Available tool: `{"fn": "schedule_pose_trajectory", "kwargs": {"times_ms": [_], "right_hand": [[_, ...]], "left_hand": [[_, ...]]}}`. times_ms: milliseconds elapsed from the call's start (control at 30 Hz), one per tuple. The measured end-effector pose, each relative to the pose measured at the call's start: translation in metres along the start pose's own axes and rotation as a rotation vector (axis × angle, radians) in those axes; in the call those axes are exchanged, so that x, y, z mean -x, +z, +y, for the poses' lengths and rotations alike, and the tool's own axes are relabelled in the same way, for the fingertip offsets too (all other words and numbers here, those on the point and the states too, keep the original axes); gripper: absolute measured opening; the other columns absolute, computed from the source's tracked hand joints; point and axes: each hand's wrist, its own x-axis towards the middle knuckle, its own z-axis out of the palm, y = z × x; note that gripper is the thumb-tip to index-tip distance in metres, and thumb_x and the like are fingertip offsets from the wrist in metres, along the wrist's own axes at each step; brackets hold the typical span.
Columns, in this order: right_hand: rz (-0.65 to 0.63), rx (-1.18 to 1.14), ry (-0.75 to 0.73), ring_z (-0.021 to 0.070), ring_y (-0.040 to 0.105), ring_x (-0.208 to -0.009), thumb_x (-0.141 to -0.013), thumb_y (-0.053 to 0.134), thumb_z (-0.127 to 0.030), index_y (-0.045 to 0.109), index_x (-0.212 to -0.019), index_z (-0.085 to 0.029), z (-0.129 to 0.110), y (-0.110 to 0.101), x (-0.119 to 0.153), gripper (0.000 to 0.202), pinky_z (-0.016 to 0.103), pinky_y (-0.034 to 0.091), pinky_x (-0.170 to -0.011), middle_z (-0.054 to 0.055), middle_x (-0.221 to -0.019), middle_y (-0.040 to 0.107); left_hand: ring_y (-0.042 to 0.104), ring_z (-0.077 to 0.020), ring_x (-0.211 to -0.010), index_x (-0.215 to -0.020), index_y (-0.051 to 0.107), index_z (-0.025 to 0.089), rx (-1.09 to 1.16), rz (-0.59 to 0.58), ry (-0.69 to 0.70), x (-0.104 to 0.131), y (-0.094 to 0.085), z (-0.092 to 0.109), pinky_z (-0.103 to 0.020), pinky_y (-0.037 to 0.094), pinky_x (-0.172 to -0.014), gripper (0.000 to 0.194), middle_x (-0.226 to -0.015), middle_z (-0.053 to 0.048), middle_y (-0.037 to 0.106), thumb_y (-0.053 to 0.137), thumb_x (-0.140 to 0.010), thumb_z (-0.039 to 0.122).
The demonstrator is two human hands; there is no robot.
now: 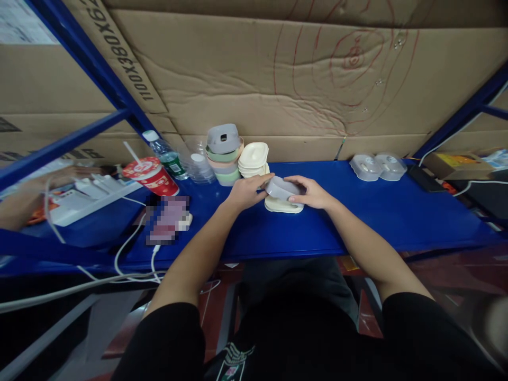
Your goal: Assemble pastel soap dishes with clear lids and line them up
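Note:
Between my two hands a pale grey plastic box shell [281,188] is held tilted. My left hand [248,191] closes on its left side, and my right hand [311,192] grips the right side with thumb and fingers. Just under it a cream-coloured lid-like piece [284,205] lies on the blue table [257,238]. Behind my left hand stands a stack of similar cream pieces [254,157]. To its left rises a stack of grey, green and peach shells [224,153], the top one with a square hole.
A red drink cup with a straw [156,177], a water bottle [170,159], clear cups [200,166] and a blurred-out phone [169,219] on a cable are at left. Another person's arm [24,196] is near a power strip [95,198]. Clear containers [378,167] stand back right.

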Motion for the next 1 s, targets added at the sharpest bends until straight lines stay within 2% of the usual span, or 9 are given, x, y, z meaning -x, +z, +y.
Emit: {"fn": "schedule_pose_trajectory", "kwargs": {"times_ms": [133,300,433,533,600,667,733,833,1000], "right_hand": [[-0.046,-0.089,-0.027,0.0341,0.076,-0.119,-0.079,0.08,-0.083,0.07,-0.143,-0.024,0.001,0.001,-0.001,0.088,0.055,0.061,-0.106,0.013,-0.136,0.078],[0.105,-0.111,-0.082,0.0319,0.074,-0.118,-0.077,0.071,-0.095,0.069,-0.141,-0.026,0.001,0.001,-0.003,0.095,0.048,0.061,-0.102,0.012,-0.136,0.076],[0.256,-0.051,0.005,0.0246,0.073,-0.086,-0.083,0.071,-0.089,0.075,-0.115,-0.025,-0.002,0.002,-0.003,0.072,0.042,0.062,-0.082,0.006,-0.099,0.079],[0.384,-0.059,0.038,0.0242,0.07,-0.08,-0.086,0.063,-0.093,0.074,-0.104,-0.027,0.001,-0.003,-0.005,0.069,0.041,0.061,-0.075,0.004,-0.086,0.075],[0.452,-0.084,0.061,0.0257,0.07,-0.078,-0.088,0.057,-0.095,0.075,-0.104,-0.028,0.007,-0.007,-0.008,0.071,0.043,0.061,-0.073,0.004,-0.082,0.072],[0.477,-0.123,0.098,0.027,0.07,-0.074,-0.09,0.051,-0.097,0.076,-0.106,-0.028,0.013,-0.012,-0.01,0.075,0.045,0.061,-0.069,0.005,-0.076,0.07],[0.462,-0.175,0.138,0.0266,0.069,-0.066,-0.09,0.046,-0.099,0.077,-0.111,-0.027,0.018,-0.015,-0.011,0.082,0.044,0.06,-0.061,0.004,-0.071,0.068],[0.42,-0.305,0.165,0.0226,0.064,-0.053,-0.088,0.036,-0.104,0.076,-0.12,-0.024,0.016,-0.015,-0.012,0.095,0.039,0.055,-0.049,0.003,-0.066,0.067],[0.456,-0.519,0.165,0.0136,0.059,-0.044,-0.086,0.047,-0.102,0.073,-0.114,-0.024,-0.002,-0.013,-0.012,0.087,0.035,0.059,-0.052,0.002,-0.077,0.076]], "left_hand": [[0.079,-0.0241,-0.096,-0.134,0.077,0.021,-0.016,0.107,0.015,-0.001,0.002,0.0,-0.031,0.055,-0.078,0.041,-0.104,-0.009,0.083,0.064,-0.095,0.024],[0.069,-0.0184,-0.067,-0.112,0.079,0.019,0.104,0.316,-0.25,-0.001,0.007,-0.011,-0.029,0.05,-0.067,0.028,-0.077,-0.002,0.075,0.061,-0.099,0.035],[0.061,-0.0144,-0.059,-0.121,0.077,0.018,0.154,0.352,-0.278,0.0,0.009,-0.014,-0.027,0.049,-0.065,0.036,-0.069,0.002,0.068,0.063,-0.1,0.044],[0.068,-0.0166,-0.07,-0.146,0.067,0.017,0.121,0.296,-0.137,0.001,0.006,-0.006,-0.029,0.055,-0.069,0.065,-0.102,-0.009,0.079,0.069,-0.097,0.059],[0.076,-0.0223,-0.089,-0.155,0.061,0.018,0.11,0.258,0.002,0.001,0.002,0.003,-0.032,0.061,-0.076,0.082,-0.137,-0.019,0.073,0.07,-0.093,0.071],[0.076,-0.0297,-0.113,-0.154,0.062,0.02,0.083,0.215,0.12,0.0,-0.001,0.011,-0.037,0.064,-0.087,0.086,-0.154,-0.023,0.063,0.07,-0.091,0.078],[0.072,-0.0338,-0.129,-0.147,0.067,0.023,0.047,0.194,0.193,-0.001,-0.001,0.013,-0.041,0.064,-0.096,0.077,-0.154,-0.021,0.064,0.071,-0.092,0.077],[0.073,-0.0339,-0.129,-0.133,0.073,0.024,0.012,0.241,0.234,-0.002,0.001,0.008,-0.044,0.063,-0.1,0.067,-0.143,-0.019,0.072,0.073,-0.091,0.077],[0.073,-0.0358,-0.124,-0.125,0.072,0.023,-0.072,0.601,0.094,-0.003,-0.014,-0.016,-0.053,0.058,-0.108,0.075,-0.13,-0.016,0.075,0.079,-0.081,0.083]]}}
